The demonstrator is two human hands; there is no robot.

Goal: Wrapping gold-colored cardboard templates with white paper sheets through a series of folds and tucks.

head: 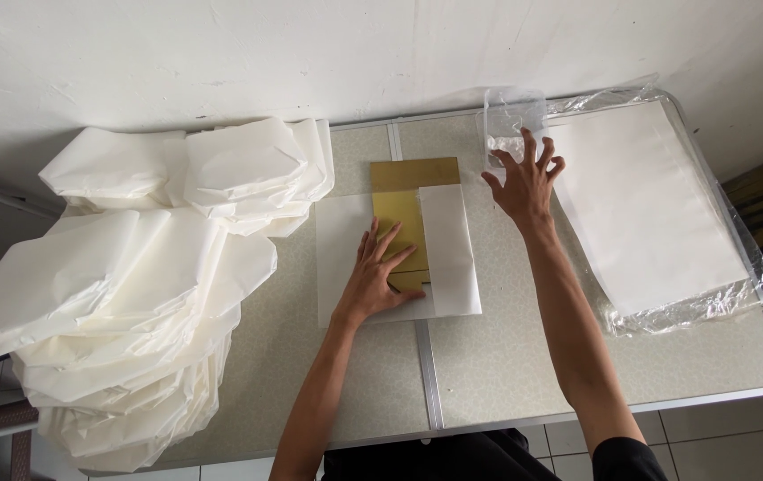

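Fingers spread, left hand [380,272] presses gold card [405,223] flat; right hand [524,183], open, reaches clear plastic container [512,120].

Packing workshop: paper stacks [123,294], folding table [506,365]

A clear plastic wrapper [738,285] lies open at the right side of the surface [506,356], under a flat stack of white sheets [649,205]. A small clear plastic box [511,116] stands at the far edge, just left of this stack. I see no labels, signs or screens.
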